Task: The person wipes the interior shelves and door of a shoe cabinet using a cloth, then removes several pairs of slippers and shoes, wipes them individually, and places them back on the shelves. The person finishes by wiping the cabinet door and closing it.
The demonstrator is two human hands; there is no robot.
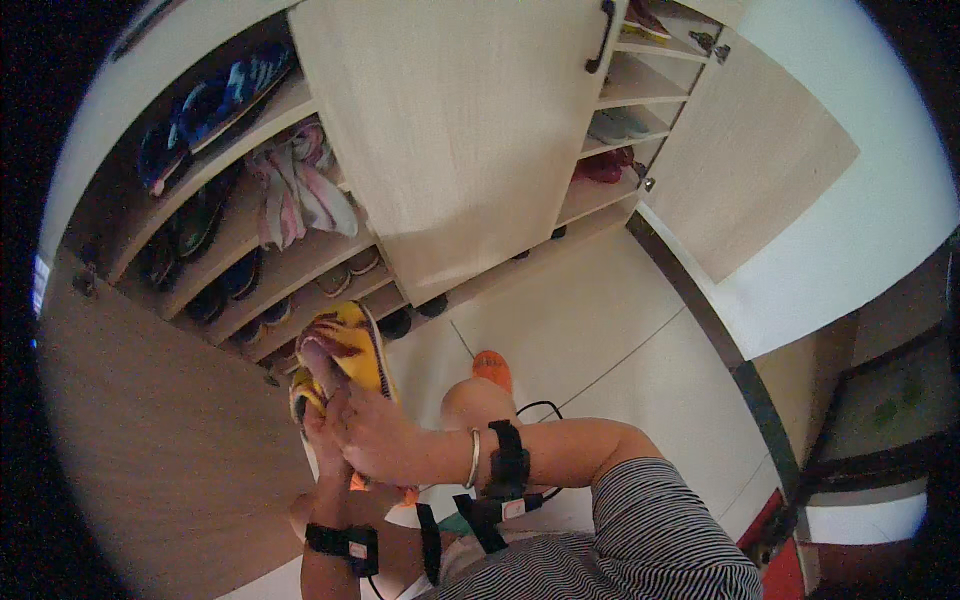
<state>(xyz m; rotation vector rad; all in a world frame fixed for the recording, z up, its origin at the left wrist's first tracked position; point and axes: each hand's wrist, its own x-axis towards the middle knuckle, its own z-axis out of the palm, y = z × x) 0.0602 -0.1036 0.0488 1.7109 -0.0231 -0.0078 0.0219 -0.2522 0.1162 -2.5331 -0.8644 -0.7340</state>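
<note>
A pair of yellow shoes with dark red markings is held up before the open left part of a wooden shoe cabinet. My right hand, with a bangle at its wrist, grips them at their near side. My left hand is close beside it, below the shoes, its fingers partly hidden by the right hand and the shoes. On the left shelves lie blue shoes, a pink and white cloth and several darker shoes.
The left cabinet door stands open close to my left arm. Another open door is at the right, beside shelves with grey shoes. An orange shoe is on my foot on the tiled floor. Black cables run from the wrist straps.
</note>
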